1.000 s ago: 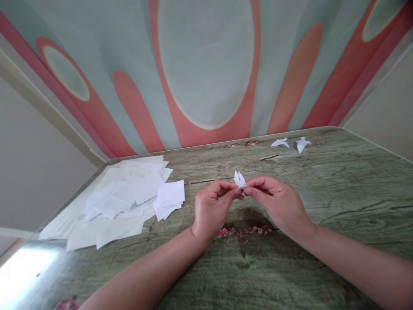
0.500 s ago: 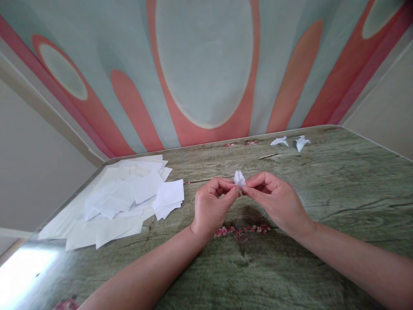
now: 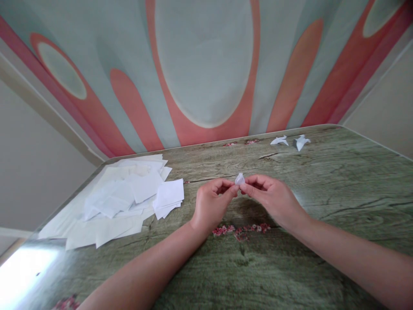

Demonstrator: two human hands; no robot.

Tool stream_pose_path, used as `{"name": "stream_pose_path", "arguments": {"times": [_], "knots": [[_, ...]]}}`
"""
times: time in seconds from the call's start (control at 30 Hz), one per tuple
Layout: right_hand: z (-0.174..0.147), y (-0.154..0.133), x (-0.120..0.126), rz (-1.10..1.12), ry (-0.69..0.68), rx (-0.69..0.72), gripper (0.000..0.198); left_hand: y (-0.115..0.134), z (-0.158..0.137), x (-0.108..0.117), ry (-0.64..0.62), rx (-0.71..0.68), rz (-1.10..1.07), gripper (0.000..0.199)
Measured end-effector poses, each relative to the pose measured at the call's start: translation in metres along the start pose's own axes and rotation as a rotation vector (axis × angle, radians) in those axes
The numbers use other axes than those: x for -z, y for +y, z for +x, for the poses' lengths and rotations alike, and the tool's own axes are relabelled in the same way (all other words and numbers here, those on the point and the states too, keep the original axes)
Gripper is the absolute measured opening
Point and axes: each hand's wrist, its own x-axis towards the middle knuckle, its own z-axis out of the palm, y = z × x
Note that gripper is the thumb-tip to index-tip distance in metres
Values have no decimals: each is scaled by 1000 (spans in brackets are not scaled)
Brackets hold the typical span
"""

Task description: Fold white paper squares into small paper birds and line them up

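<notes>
A small folded piece of white paper (image 3: pixel 239 179) is held up between my two hands, a little above the table. My left hand (image 3: pixel 214 202) pinches its lower left side between thumb and fingers. On the other side, my right hand (image 3: pixel 274 200) pinches the lower right edge the same way. The fingertips of both hands nearly meet beneath the paper and cover its bottom part. Its top narrows to a blunt point.
Many loose white sheets (image 3: pixel 112 198) are heaped at the left of the wood-patterned table (image 3: pixel 338 193). Beside them lies a small stack of white paper squares (image 3: pixel 169 196). Two folded paper figures, one left (image 3: pixel 279 141) and one right (image 3: pixel 302 142), sit near the back edge by the patterned wall (image 3: pixel 203 64).
The upper points of the folded paper have come closer together, so its top looks narrower. Both hands keep their pinch and have shifted only slightly.
</notes>
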Motion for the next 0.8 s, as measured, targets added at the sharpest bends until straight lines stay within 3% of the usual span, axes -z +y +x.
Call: {"name": "stream_pose_path", "arguments": {"times": [0.2, 0.37, 0.47, 0.6, 0.8], "knots": [[4, 7, 3, -39, -17, -3, 26, -2, -3, 0, -16, -163, 196, 16], [7, 10, 1, -188, 64, 9, 24, -11, 4, -2, 28, -101, 75, 14], [8, 12, 1, -330, 102, 83, 17, -16, 7, 1, 41, -118, 15, 17], [8, 18, 2, -421, 53, 182, 12, -20, 7, 7, 26, -123, 68, 13], [7, 22, 2, -411, 23, 216, 16, -18, 6, 8, -9, -169, 172, 12]]}}
